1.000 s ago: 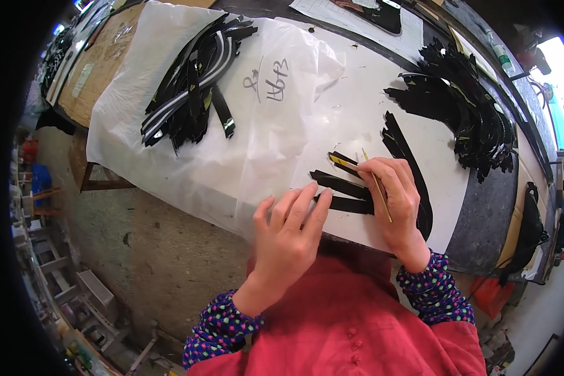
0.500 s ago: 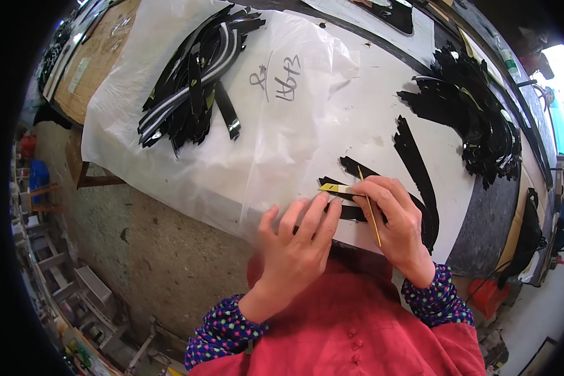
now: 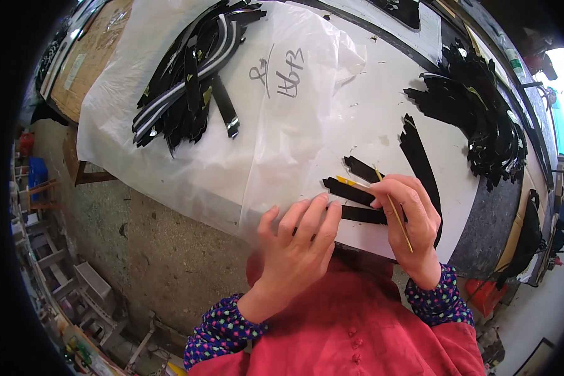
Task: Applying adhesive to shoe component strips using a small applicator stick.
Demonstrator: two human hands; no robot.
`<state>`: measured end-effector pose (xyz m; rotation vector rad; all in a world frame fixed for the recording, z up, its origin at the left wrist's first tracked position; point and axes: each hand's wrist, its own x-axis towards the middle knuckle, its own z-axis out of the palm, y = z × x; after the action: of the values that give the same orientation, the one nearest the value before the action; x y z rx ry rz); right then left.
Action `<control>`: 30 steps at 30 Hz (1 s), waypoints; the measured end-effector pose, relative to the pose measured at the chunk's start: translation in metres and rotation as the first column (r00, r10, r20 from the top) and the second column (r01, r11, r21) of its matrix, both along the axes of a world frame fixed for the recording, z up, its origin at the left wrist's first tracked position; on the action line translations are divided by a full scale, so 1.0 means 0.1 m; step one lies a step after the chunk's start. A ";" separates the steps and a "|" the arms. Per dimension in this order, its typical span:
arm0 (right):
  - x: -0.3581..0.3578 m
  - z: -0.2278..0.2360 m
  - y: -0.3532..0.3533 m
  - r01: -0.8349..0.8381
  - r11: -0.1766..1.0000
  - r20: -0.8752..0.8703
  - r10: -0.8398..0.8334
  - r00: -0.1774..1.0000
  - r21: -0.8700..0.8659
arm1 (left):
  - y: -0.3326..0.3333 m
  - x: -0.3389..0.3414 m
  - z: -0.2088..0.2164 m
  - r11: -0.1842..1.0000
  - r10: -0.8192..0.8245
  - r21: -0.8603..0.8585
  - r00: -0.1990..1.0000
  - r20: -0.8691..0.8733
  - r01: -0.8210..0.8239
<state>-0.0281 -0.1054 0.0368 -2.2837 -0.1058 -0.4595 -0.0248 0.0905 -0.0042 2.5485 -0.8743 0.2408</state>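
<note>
My right hand (image 3: 413, 216) is closed around a thin wooden stick (image 3: 405, 235). A small yellow slip (image 3: 346, 181) reaches out from its fingertips, its near end hidden by the fingers. It lies over the edge of a black strip (image 3: 351, 192) with a jagged end. My left hand (image 3: 294, 244) rests flat with fingers spread, its fingertips by the end of a lower black strip (image 3: 365, 215). Another notched strip (image 3: 360, 167) lies just beyond, and a long curved one (image 3: 421, 153) runs past my right hand.
A heap of black strips with grey bands (image 3: 191, 81) lies on a white plastic sheet (image 3: 244, 156) at the far left. Another pile of black strips (image 3: 482, 119) stands at the right of the white board (image 3: 376, 119). The table's front edge runs before my red garment.
My right hand has moved slightly right with the stick. The yellow slip has turned and shifted, so more of the black strip beneath shows. My left hand has stayed in place.
</note>
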 end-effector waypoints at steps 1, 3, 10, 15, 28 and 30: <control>0.00 -0.01 0.00 0.001 1.000 -0.002 -0.001 1.000 0.000 | 0.00 0.00 0.01 1.000 0.006 0.005 1.000 0.003 -0.006; 0.01 -0.03 0.00 -0.055 0.998 -0.005 0.055 0.998 -0.013 | -0.01 0.01 0.01 1.000 0.012 0.011 1.000 0.004 -0.012; 0.04 -0.09 0.02 -0.099 0.995 -0.054 0.097 0.994 -0.031 | -0.01 0.02 -0.03 0.998 0.035 0.045 0.996 0.077 -0.039; 0.05 -0.09 0.01 -0.105 0.993 -0.068 0.102 0.992 -0.046 | -0.04 0.03 0.03 0.995 0.025 0.090 0.998 0.061 -0.030; -0.05 -0.01 0.04 0.009 0.998 -0.125 -0.018 0.992 -0.070 | -0.04 0.03 0.01 0.989 0.047 0.132 0.994 0.101 -0.060; -0.07 0.00 0.03 0.010 0.995 -0.121 -0.022 0.992 -0.100 | -0.04 0.04 0.02 0.989 0.049 0.132 0.993 0.104 -0.063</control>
<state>-0.0356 -0.1029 0.0365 -2.4054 -0.0501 -0.3284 -0.0212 0.0868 -0.0024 2.7099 -0.8847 0.3403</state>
